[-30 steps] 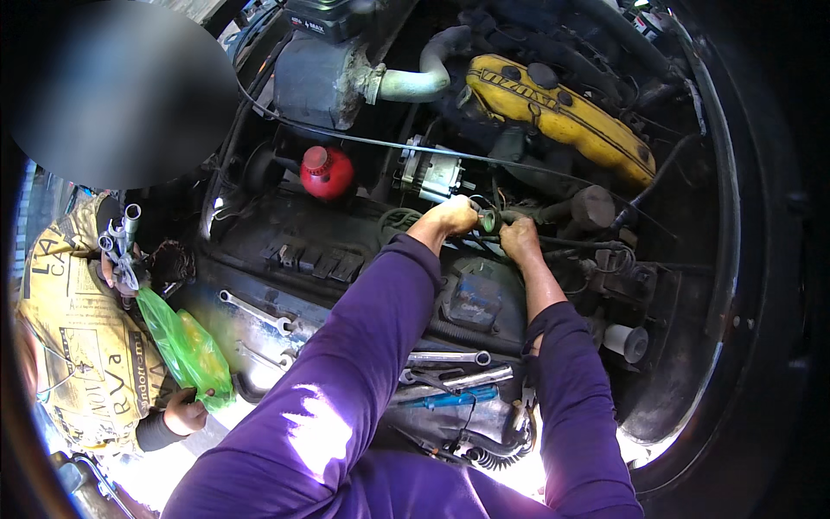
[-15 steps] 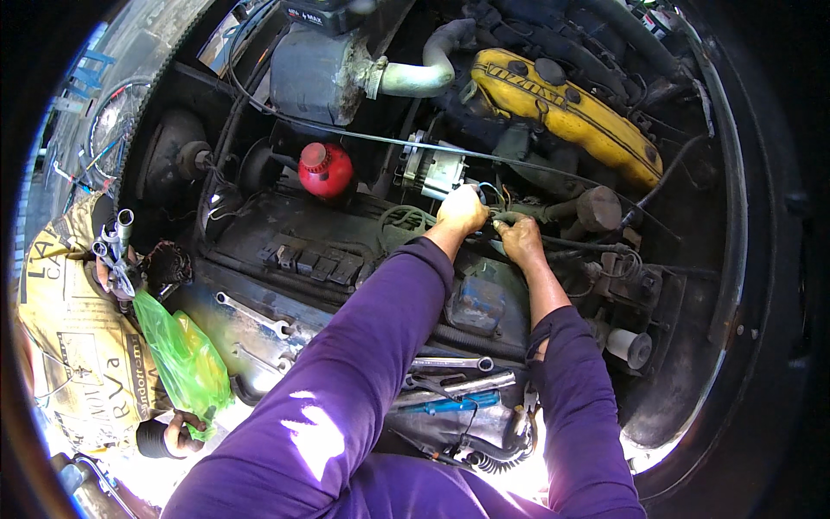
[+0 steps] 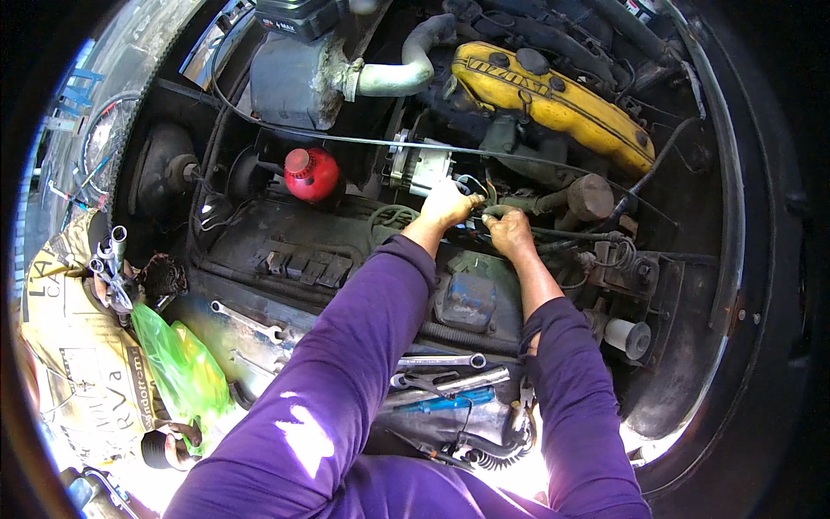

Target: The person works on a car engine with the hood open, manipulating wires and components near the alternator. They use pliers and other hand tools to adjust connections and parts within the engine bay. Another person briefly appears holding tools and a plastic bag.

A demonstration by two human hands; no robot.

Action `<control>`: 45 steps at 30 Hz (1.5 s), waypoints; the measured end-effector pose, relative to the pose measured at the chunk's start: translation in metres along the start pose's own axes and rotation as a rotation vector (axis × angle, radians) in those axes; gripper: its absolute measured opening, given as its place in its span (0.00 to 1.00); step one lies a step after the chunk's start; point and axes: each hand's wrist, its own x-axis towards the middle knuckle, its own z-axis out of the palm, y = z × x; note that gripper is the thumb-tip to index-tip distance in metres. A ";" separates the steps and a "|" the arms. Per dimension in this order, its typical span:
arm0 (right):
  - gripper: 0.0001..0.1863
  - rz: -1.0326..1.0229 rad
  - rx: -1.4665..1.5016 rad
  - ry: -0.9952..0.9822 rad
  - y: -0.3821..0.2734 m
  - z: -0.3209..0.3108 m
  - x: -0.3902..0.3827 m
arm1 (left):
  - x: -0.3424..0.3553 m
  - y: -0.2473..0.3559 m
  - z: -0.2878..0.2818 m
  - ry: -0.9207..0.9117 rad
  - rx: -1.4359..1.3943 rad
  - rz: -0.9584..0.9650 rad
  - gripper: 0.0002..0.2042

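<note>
In the engine bay, my left hand (image 3: 446,206) is closed beside a silver alternator (image 3: 421,164). Thin wires (image 3: 473,182) loop from the alternator down to its fingertips, which pinch around them. Close by on the right, my right hand (image 3: 510,232) has thumb and fingers pressed together on a small dark piece I cannot make out. The two sets of fingertips almost meet, and they hide part of the wiring. Beyond them lies the engine's yellow valve cover (image 3: 553,104). A red round container with a cap (image 3: 313,176) stands left of the alternator.
A thin rod (image 3: 363,141) crosses above the alternator. Wrenches (image 3: 441,362), a blue-handled tool (image 3: 448,400) and pliers (image 3: 526,396) lie on the front ledge. At left, another person's hand (image 3: 180,443) is by a green plastic bag (image 3: 177,363), near several sockets (image 3: 112,246).
The view has shifted slightly, so the engine bay sits a little further left. My hands stay at the wiring by the alternator, and the gap between their fingertips looks slightly changed.
</note>
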 end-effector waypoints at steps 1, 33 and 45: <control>0.13 0.001 0.019 -0.013 -0.002 0.001 -0.001 | 0.002 0.000 0.002 0.003 0.064 0.008 0.22; 0.15 0.112 -0.043 -0.072 -0.008 -0.008 -0.002 | -0.003 0.006 -0.010 -0.407 0.068 0.138 0.23; 0.13 -0.157 0.064 -0.054 0.019 0.000 0.003 | -0.037 0.025 0.002 0.045 0.233 0.077 0.12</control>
